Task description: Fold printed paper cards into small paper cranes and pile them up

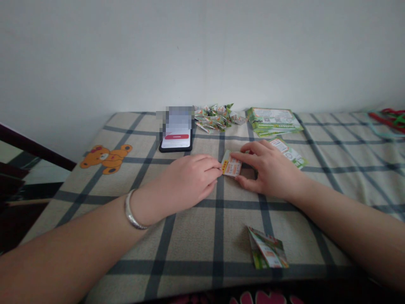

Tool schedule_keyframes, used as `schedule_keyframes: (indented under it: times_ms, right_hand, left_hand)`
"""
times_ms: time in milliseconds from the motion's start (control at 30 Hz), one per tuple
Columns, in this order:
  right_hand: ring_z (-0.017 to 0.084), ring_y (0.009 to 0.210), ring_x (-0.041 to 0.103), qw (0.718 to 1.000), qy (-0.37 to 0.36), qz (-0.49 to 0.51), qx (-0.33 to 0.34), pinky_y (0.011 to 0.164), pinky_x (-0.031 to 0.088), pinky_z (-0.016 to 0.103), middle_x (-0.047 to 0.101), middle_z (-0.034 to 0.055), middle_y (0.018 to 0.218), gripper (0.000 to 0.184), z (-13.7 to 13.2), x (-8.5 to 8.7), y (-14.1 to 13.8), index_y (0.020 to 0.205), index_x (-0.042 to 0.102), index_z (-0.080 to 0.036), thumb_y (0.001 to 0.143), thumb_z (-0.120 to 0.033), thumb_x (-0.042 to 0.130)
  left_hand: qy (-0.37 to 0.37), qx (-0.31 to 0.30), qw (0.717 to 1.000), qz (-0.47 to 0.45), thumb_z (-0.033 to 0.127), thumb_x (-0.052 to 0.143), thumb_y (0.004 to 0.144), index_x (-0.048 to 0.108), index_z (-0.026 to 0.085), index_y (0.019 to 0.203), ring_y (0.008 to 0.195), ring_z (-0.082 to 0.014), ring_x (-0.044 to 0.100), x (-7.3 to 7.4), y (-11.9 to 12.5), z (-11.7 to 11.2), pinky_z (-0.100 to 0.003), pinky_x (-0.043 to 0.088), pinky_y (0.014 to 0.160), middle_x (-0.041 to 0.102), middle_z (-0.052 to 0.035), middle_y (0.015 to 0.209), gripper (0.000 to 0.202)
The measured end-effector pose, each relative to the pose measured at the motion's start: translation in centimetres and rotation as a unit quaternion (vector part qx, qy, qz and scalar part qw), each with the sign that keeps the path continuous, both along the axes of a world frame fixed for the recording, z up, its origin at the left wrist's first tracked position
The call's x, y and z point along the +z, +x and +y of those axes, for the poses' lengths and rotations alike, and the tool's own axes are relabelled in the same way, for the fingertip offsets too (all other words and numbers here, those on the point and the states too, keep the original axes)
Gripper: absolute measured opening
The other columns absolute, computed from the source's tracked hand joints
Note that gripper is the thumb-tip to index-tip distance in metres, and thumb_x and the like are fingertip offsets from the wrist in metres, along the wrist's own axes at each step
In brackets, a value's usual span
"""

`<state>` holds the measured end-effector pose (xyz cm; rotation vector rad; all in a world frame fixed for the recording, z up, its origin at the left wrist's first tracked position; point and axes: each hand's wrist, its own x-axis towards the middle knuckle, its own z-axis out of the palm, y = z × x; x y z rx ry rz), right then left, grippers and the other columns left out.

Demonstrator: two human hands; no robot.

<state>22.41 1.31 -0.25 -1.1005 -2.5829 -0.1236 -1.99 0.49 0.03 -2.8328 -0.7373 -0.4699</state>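
Note:
Between my hands lies a small folded paper (pixel 232 166), printed in white, yellow and orange, on the checked tablecloth. My left hand (pixel 194 175), with a silver bangle at the wrist, has its fingers together and pinches the paper's left edge. The thumb and fingers of my right hand (pixel 267 169) curve around the right side, with fingertips on the paper's top and lower right edges. Partly behind my right hand rests a flat green and white leaflet (pixel 289 153). Close to the front edge sits another folded paper (pixel 268 249), its flaps partly raised.
A phone (pixel 176 131) with a lit screen lies near the wall, beside a pile of folded paper pieces (pixel 218 118). Right of them is a stack of leaflets (pixel 275 120). A bear picture (pixel 107 158) is at the left, and red and green cords (pixel 392 120) are at the far right.

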Motion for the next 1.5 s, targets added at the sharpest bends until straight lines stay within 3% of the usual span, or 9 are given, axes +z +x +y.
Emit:
schedule_keyframes:
  times_ms: [400, 633, 900, 1167, 1367, 1500]
  right_hand:
    - [0.032, 0.107, 0.052, 0.999, -0.007, -0.038, -0.016, 0.096, 0.044, 0.048, 0.058, 0.0187, 0.119, 0.06, -0.3, -0.4, -0.5, 0.139, 0.05, -0.008, 0.092, -0.045, 0.05]
    - [0.029, 0.107, 0.054, 1.0, -0.025, -0.007, -0.015, 0.097, 0.043, 0.044, 0.058, 0.015, 0.117, 0.051, -0.1, -0.3, -0.3, 0.13, 0.06, -0.015, 0.09, -0.045, 0.055]
    - [0.029, 0.103, 0.054, 1.0, -0.021, -0.017, -0.009, 0.094, 0.044, 0.045, 0.057, 0.0145, 0.114, 0.054, 0.2, -0.3, -0.1, 0.133, 0.06, -0.018, 0.087, -0.046, 0.057]
    - [0.031, 0.104, 0.052, 0.998, -0.006, -0.055, -0.004, 0.094, 0.044, 0.048, 0.056, 0.0163, 0.115, 0.059, 0.5, -0.7, -0.1, 0.138, 0.054, -0.016, 0.091, -0.051, 0.049]
    - [0.03, 0.106, 0.054, 0.999, -0.004, 0.037, 0.001, 0.095, 0.044, 0.044, 0.06, 0.0171, 0.115, 0.064, 0.8, -0.8, 0.1, 0.133, 0.053, -0.007, 0.084, -0.046, 0.062]
    - [0.027, 0.099, 0.058, 0.997, -0.027, 0.069, 0.01, 0.09, 0.046, 0.041, 0.064, 0.0123, 0.107, 0.049, 1.0, -0.7, 0.4, 0.119, 0.064, -0.014, 0.08, -0.044, 0.067]
  left_hand:
    - [-0.011, 0.001, 1.0, -0.014, 0.017, 0.052, 0.092, 0.069, 0.013, 0.104, 0.102, -0.0224, 0.064, -0.4, 0.0, 0.1, -0.039, 0.055, 0.091, 0.069, -0.0091, 0.109, 0.021]
    - [-0.018, 0.007, 1.0, -0.006, 0.019, 0.053, 0.092, 0.068, 0.014, 0.105, 0.103, -0.0229, 0.064, -0.4, -0.1, 0.1, -0.04, 0.055, 0.091, 0.069, -0.0091, 0.111, 0.021]
    - [-0.018, 0.012, 1.0, 0.001, 0.019, 0.053, 0.092, 0.067, 0.014, 0.108, 0.107, -0.023, 0.062, -0.5, 0.0, 0.1, -0.041, 0.053, 0.095, 0.068, -0.0082, 0.113, 0.022]
    - [-0.017, 0.002, 1.0, -0.008, 0.017, 0.053, 0.091, 0.067, 0.012, 0.108, 0.109, -0.0231, 0.063, -0.5, 0.2, 0.1, -0.04, 0.053, 0.096, 0.07, -0.0095, 0.112, 0.022]
    - [-0.019, 0.01, 1.0, -0.009, 0.018, 0.055, 0.091, 0.067, 0.013, 0.107, 0.106, -0.0216, 0.064, -0.4, 0.1, 0.1, -0.037, 0.054, 0.095, 0.069, -0.0094, 0.114, 0.02]
    - [-0.021, 0.011, 1.0, -0.007, 0.018, 0.055, 0.091, 0.066, 0.014, 0.105, 0.105, -0.022, 0.064, -0.4, 0.1, 0.1, -0.038, 0.054, 0.093, 0.069, -0.0089, 0.111, 0.019]
